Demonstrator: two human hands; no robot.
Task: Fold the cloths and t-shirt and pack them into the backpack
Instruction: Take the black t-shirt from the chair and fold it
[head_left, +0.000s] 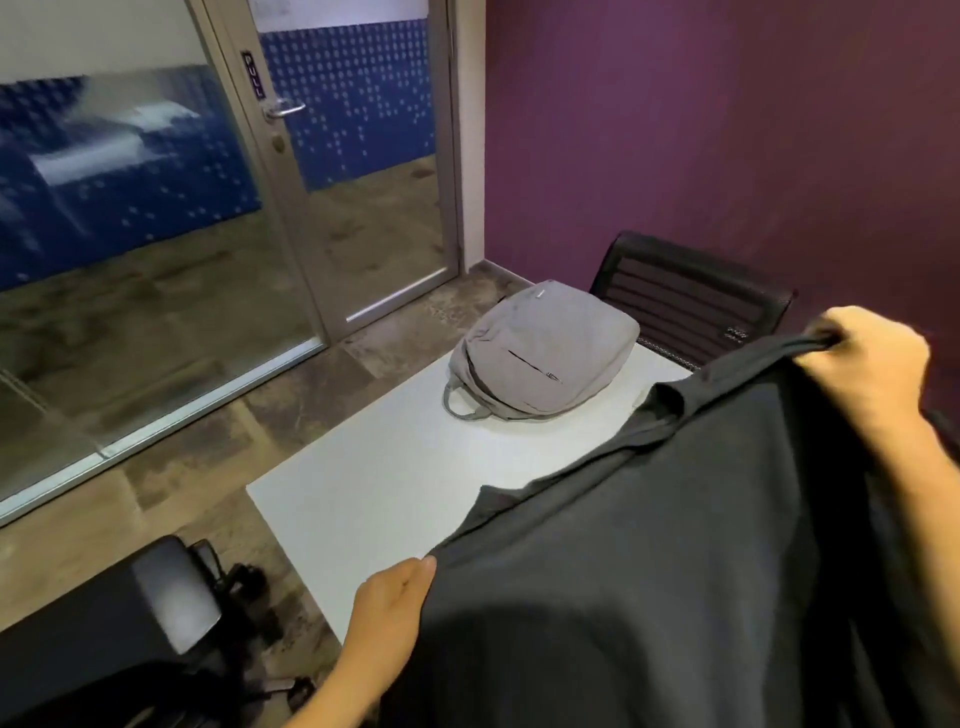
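Observation:
A dark grey t-shirt (665, 571) is held up in the air over the near part of the white table (374, 499), hiding much of it. My left hand (389, 603) pinches the shirt's lower left edge. My right hand (872, 358) grips bunched fabric at the shirt's upper right corner. A light grey backpack (545, 353) lies flat on the far end of the table, its zip shut and its top handle pointing toward me. No other cloths are visible.
A black mesh chair (691, 301) stands behind the table against the purple wall (727, 130). Another dark chair (130, 623) sits at the lower left on the floor. A glass door (363, 182) and glass wall fill the left side.

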